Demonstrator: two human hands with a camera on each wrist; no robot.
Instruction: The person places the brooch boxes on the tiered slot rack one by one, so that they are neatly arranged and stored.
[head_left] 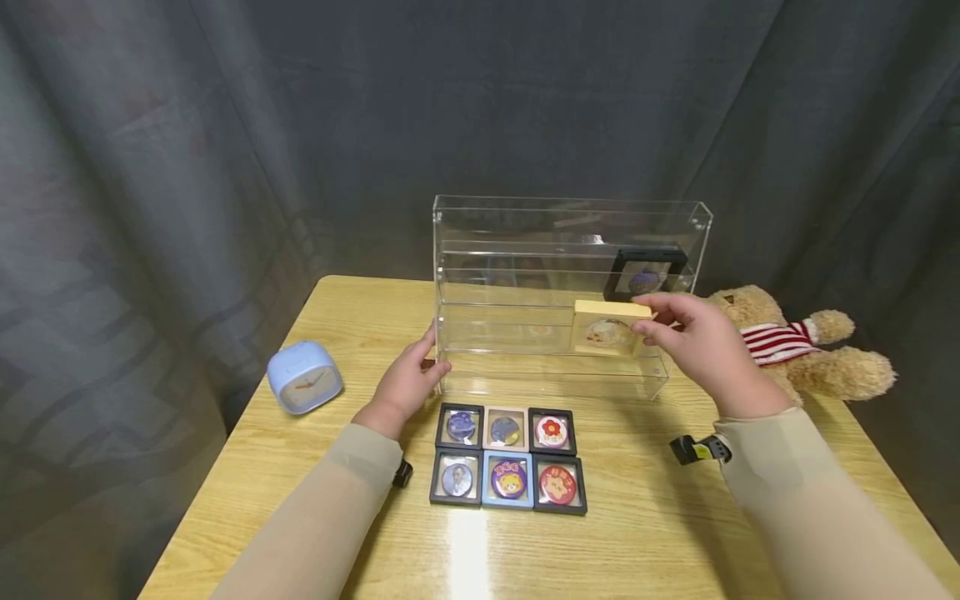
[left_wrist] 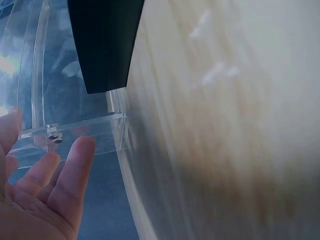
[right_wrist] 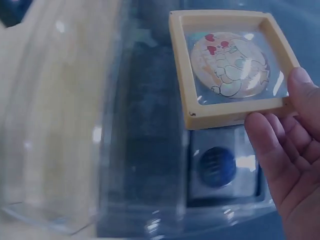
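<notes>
Clear plastic shelf (head_left: 517, 198) spans the gap b/w the hands, its see-thru tiers and front lips right beside the R fingertips. Black frame w/ a blue badge (head_left: 645, 277) sits on it, just behind the R fingers & partly hidden by them, so it crowds that spot. Worktop (head_left: 630, 533) runs under everything; dark curtain (head_left: 480, 100) hangs beyond both hands. Blue clock (head_left: 303, 377) is off to the L hand's outer side, well apart; teddy bear (head_left: 780, 354) w/ a striped top lies just beyond the R hand's outer side, partly behind its wrist. Six more framed badges lie flat b/w the forearms, nearer the L hand, in two rows of three, edges touching or nearly: four black, one beige (head_left: 506, 429), one blue frame (head_left: 509, 479).

L hand (head_left: 405, 379): fingers fairly straight & a bit apart, at the shelf's near-side end panel, thumb to the front; can't tell how firmly it presses. R hand (head_left: 697, 342): thumb & fingers pinch the yellow frame (head_left: 609, 333) at its R edge. That frame is upright in front of the shelf's mid tiers, inward of the R hand, well apart from the L; can't tell if its base rests on a ledge.
</notes>
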